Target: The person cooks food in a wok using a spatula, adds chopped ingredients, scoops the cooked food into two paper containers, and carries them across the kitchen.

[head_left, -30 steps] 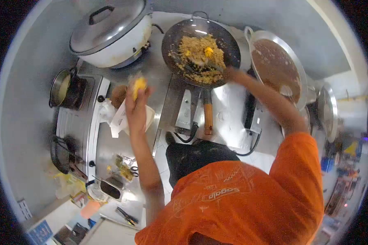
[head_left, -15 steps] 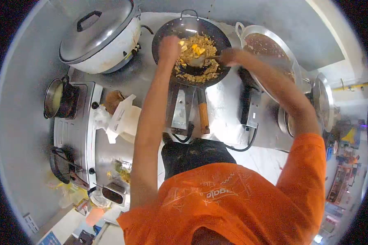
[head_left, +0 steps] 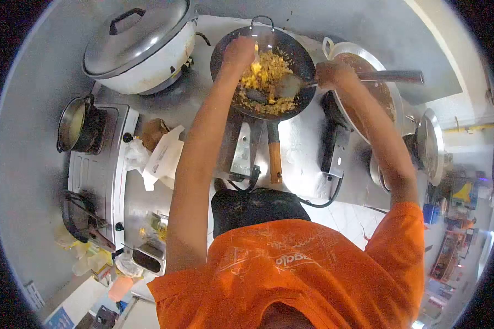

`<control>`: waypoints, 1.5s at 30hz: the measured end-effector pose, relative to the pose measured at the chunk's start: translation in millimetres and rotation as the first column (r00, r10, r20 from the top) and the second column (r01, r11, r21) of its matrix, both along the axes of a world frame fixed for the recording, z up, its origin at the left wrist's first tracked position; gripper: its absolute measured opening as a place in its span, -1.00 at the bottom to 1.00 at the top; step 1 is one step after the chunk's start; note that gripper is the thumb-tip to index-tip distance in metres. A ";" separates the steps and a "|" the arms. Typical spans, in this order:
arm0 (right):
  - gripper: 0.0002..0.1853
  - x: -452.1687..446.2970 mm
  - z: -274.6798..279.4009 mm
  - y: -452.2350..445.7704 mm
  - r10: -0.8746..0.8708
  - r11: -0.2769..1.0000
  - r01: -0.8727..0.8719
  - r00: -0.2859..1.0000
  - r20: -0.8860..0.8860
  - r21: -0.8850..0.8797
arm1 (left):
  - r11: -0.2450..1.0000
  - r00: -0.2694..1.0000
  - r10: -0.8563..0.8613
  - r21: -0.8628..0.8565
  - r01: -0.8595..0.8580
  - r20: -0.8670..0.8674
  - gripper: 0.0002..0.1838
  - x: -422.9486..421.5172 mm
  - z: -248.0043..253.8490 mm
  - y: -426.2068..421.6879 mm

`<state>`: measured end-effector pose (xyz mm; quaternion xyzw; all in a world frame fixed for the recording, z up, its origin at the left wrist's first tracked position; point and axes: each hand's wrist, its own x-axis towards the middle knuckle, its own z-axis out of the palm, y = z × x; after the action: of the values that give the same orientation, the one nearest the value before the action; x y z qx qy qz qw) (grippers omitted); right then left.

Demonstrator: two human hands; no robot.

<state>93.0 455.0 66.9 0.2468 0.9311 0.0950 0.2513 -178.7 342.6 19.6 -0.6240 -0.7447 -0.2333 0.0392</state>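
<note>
A dark wok [head_left: 303, 55] holds crumbly yellow-brown food [head_left: 274, 64] with brighter yellow pieces among it. My right hand [head_left: 332, 74] is closed around the handle of a metal spatula [head_left: 288, 86]. The handle sticks out to the right over a wide pot, and the blade lies in the food. Above the wok's left side, my left hand [head_left: 240, 50] is closed. A small pale shape shows at its fingers over the yellow pieces, but I cannot make out what it holds. The wok's wooden handle [head_left: 275, 159] points toward my body, untouched.
A big lidded pot [head_left: 140, 71] stands at the upper left. Right of the wok is a wide pot [head_left: 392, 93] of brownish food. A gas stove [head_left: 96, 170] with a small pot [head_left: 71, 129] stands left, near an open white box [head_left: 162, 159]. Cables hang at the counter's front edge.
The spatula blade has moved right and shows more plainly in the food. My right hand has shifted slightly right, and my left hand slightly up and right. The yellow pieces look more broken up.
</note>
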 end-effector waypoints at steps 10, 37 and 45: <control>-0.67 15.5 35.0 -100.9 -0.256 0.964 0.258 0.966 -0.040 0.065 | 0.999 0.985 0.012 -0.047 -0.021 -0.169 -0.84 9.6 31.6 1.2; -0.70 14.4 -107.3 -71.5 -0.678 0.600 0.350 0.701 -0.224 -0.720 | 0.769 0.064 -0.148 0.155 -0.620 0.987 -0.80 -11.8 35.9 -295.5; -0.72 22.2 -87.3 -47.3 -0.723 0.493 0.439 0.687 -0.072 -0.751 | 0.594 -0.126 -0.229 0.036 -0.804 0.965 -0.80 13.8 8.0 -367.1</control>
<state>115.1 407.6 -20.4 0.4552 0.7823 -0.3960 0.1550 -164.9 -24.5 27.6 0.0300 -0.5147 -0.8302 -0.2120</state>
